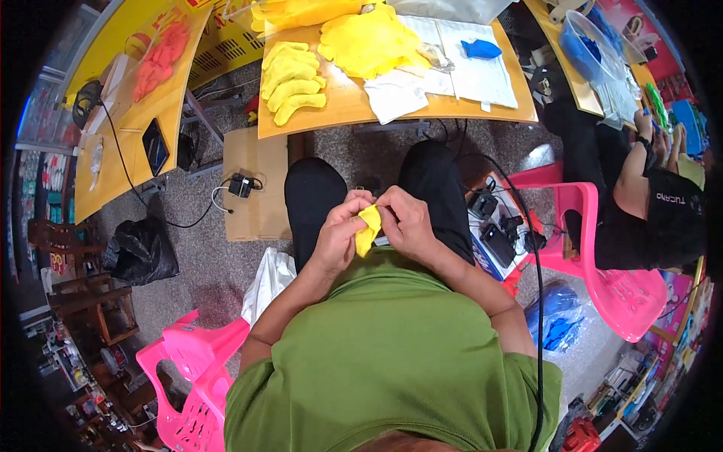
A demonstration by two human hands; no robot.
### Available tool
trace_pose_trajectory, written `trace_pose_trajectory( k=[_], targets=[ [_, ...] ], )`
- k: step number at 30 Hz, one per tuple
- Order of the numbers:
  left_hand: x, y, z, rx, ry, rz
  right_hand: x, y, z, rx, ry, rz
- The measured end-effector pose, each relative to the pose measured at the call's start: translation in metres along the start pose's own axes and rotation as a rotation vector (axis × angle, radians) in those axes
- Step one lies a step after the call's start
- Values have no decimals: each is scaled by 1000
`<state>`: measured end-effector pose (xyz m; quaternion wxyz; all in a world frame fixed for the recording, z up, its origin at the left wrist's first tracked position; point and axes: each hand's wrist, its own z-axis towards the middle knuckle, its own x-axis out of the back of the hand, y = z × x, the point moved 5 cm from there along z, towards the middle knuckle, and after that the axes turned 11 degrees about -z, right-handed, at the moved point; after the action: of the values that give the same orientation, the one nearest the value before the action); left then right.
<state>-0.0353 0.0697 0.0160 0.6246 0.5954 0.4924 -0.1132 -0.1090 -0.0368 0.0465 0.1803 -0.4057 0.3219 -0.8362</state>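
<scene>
Above my lap I hold a small yellow cloth piece [367, 233] that looks folded. My left hand [340, 235] is closed, pinching its left side. My right hand [407, 220] pinches its upper right edge, and the fingertips of both hands nearly meet there. Whether a needle or thread is between the fingers is too small to tell. On the wooden table [339, 113] ahead lie a row of puffy yellow pieces [290, 81], a heap of flat yellow cloth pieces [369, 41] and a blue fish-shaped piece [480, 50] on white sheets [482, 79].
Left stands a table with red pieces [162, 60] and a phone [155, 147]. A cardboard sheet [256, 184] with a charger lies on the floor. Right are a box of devices [497, 233], a pink chair [595, 264] and a person in black [663, 203]. A black cable [539, 301] hangs beside me.
</scene>
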Motion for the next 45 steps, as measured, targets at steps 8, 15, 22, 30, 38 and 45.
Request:
trace_pose_trajectory(
  k=[8, 15, 22, 30, 38, 45],
  targets=[
    [-1, 8, 0, -301, 202, 550, 5, -10, -8, -191, -133, 260],
    [7, -6, -1, -35, 146, -21, 0, 7, -12, -167, -81, 165],
    [-5, -12, -7, 120, 26, -193, -2, 17, -10, -220, -102, 118],
    [-3, 7, 3, 3, 30, 85, 12, -10, 3, -167, -135, 99],
    [-6, 10, -9, -101, 64, 215, 6, 29, -7, -491, -51, 554],
    [-5, 34, -18, -365, 212, 705, 11, 33, -13, -560, -88, 564]
  ],
)
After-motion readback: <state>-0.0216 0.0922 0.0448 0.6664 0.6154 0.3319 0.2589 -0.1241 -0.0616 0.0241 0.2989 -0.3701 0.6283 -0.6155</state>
